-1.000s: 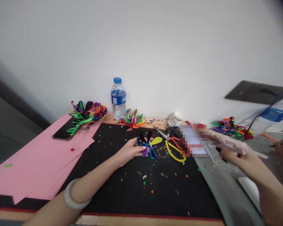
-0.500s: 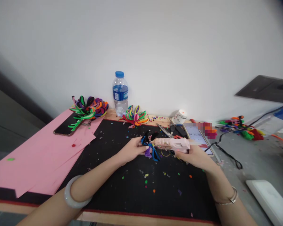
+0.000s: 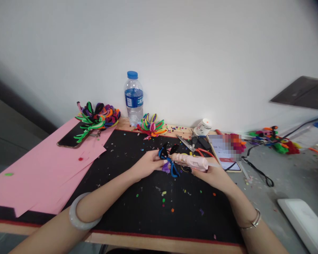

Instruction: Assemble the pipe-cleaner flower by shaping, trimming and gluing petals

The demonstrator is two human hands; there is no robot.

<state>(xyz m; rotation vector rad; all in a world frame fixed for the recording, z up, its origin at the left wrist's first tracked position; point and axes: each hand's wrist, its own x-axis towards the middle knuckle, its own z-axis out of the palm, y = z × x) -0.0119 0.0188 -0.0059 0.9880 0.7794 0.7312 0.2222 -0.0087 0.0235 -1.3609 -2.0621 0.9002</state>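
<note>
Between the thumb and fingers of my left hand is a small pipe-cleaner flower with blue, black and purple loops. My right hand is wrapped round a pale pink hot glue gun, a glue stick jutting from its back end. The gun's nozzle points left and meets or nearly meets the middle of the flower; I cannot tell whether they touch. Both hands are just above the black mat. Part of my right fingers is hidden behind the gun.
Pink sheets and a dark phone lie left. Along the wall stand a water bottle, pipe-cleaner bunches and a paper cup. Scissors, a lit phone, a black cable and a white device are right.
The glue gun and my right hand have shifted slightly left, and more of the red-handled tool behind them shows. The whole view has tilted a little. Both hands keep their holds.
</note>
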